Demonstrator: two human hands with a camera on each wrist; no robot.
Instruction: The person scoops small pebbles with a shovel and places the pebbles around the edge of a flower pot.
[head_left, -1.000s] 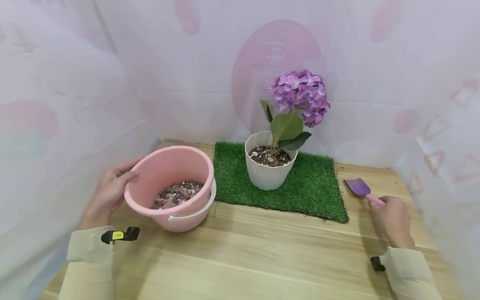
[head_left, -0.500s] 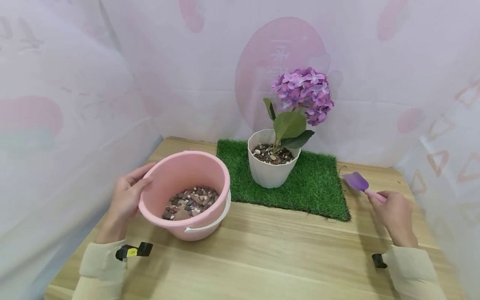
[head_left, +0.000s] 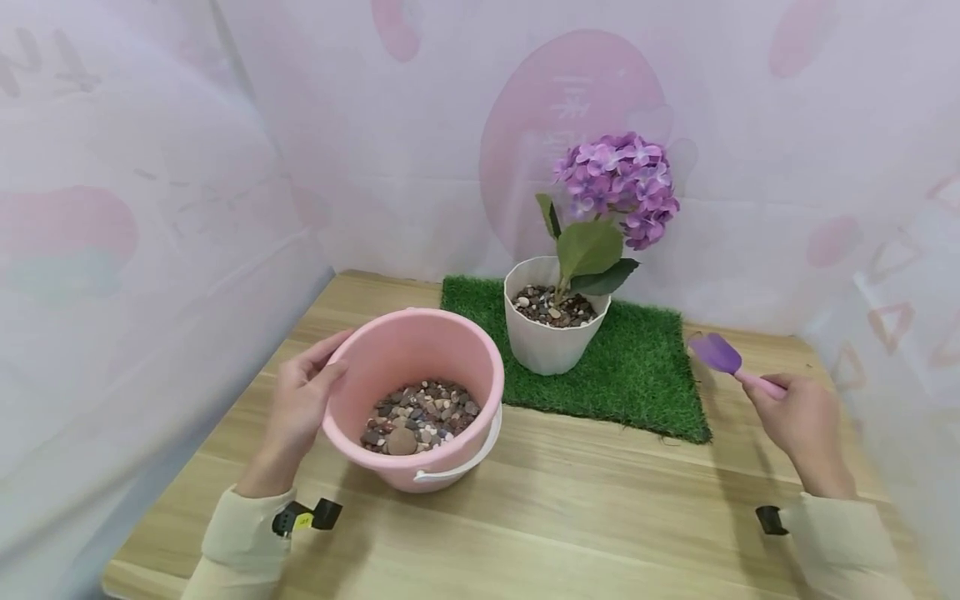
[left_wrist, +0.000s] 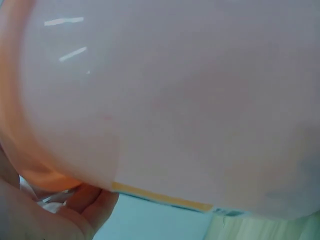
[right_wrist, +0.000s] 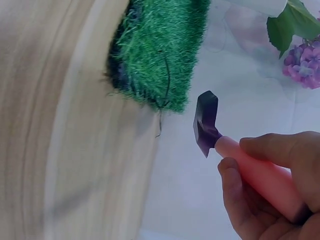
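Note:
My left hand (head_left: 303,408) grips the left rim of a pink bucket (head_left: 420,350), thumb inside the wall and fingers outside. Mixed pebbles (head_left: 423,417) cover the bucket's bottom, and its white handle (head_left: 465,462) hangs down at the front. In the left wrist view the bucket's outer wall (left_wrist: 175,110) fills most of the picture. At the right, my right hand (head_left: 802,425) holds a small trowel (head_left: 716,353) by its pink handle; the purple blade points left, beside the grass mat. The right wrist view shows thumb and fingers wrapped around the trowel handle (right_wrist: 260,175).
A white flowerpot (head_left: 551,346) with a purple hydrangea (head_left: 618,187) and pebble-topped soil stands on a green artificial grass mat (head_left: 645,375). The wooden table (head_left: 570,517) is bounded by pale printed curtains (head_left: 405,150) at the back and sides.
My left hand has carried the bucket to the right and nearer to me, toward the table's middle. The trowel has been raised slightly in my right hand. The camera view has shifted a little.

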